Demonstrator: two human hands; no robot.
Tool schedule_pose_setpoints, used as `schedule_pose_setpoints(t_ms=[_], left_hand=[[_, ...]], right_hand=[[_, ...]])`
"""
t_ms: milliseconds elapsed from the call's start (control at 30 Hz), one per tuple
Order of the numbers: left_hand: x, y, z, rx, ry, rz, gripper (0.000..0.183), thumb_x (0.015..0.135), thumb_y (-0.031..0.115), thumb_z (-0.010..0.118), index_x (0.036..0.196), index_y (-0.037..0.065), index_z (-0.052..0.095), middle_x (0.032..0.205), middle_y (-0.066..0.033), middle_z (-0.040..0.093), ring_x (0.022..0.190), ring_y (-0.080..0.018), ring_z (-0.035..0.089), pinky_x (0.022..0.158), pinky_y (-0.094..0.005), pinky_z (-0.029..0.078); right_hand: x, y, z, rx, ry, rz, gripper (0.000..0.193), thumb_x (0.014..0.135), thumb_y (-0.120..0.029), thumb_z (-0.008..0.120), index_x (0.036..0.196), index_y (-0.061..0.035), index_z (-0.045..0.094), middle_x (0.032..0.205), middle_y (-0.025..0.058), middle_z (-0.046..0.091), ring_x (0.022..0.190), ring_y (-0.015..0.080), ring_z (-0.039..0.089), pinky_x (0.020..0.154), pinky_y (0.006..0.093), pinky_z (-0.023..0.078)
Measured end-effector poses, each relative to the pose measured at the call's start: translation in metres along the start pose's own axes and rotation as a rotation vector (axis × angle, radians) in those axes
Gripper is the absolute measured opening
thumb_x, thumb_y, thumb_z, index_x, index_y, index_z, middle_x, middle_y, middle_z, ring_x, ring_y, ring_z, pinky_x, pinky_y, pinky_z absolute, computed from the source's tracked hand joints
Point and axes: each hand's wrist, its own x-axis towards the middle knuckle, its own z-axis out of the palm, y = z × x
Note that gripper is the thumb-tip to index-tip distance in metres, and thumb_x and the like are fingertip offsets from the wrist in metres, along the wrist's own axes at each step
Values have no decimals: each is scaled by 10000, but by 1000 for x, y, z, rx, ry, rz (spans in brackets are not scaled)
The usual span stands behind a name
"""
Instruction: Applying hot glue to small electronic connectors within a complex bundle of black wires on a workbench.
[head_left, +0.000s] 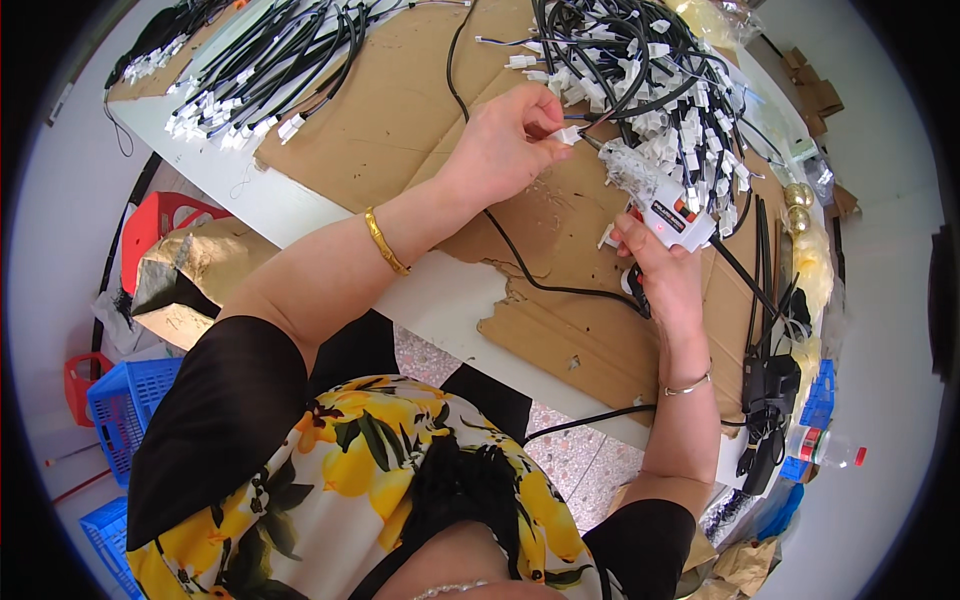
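My left hand [505, 145] is closed in a pinch on a small white plug connector [567, 135]. In my right hand [660, 268] is a white hot glue gun [676, 222], its front crusted with clear, stringy glue. The gun's nozzle points left at the connector, its tip very close to it; I cannot tell whether they touch. Just beyond both hands lies a tangled heap of black cables with white connectors [665, 130], partly covered by the gun. Cardboard [420, 90] covers the table beneath my hands.
More black cables [285, 60] with white ends lie at the far left. A black cord [520, 265] crosses the cardboard. Power adapters [768, 385] and a plastic bottle [825, 447] are at the right edge. Blue crates [125, 405] and a red stool [150, 235] stand at left.
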Motion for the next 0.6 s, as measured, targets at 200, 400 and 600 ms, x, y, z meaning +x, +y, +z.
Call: schedule_pose_setpoints(t_ms=[200,400,600], left_hand=[[1,3,1,46,18,26,233,700,-31,636,854,3,464,748,-56,581,692,-86,547,632,-213,462],[0,3,0,67,26,45,237,697,-35,636,850,0,459,753,-68,587,695,-91,557,633,-218,468],[0,3,1,41,33,26,237,699,-34,636,854,6,461,744,-56,579,691,-85,547,634,-212,462]], right_hand=[[-1,0,-3,-74,-4,-23,153,736,-130,636,819,-25,562,679,27,569,588,81,516,535,207,410],[1,3,0,-40,14,-55,139,736,-127,639,801,-32,562,653,12,554,576,78,514,511,201,406],[1,3,0,-15,7,-67,142,741,-133,633,806,-28,561,658,16,554,579,82,514,512,206,405]])
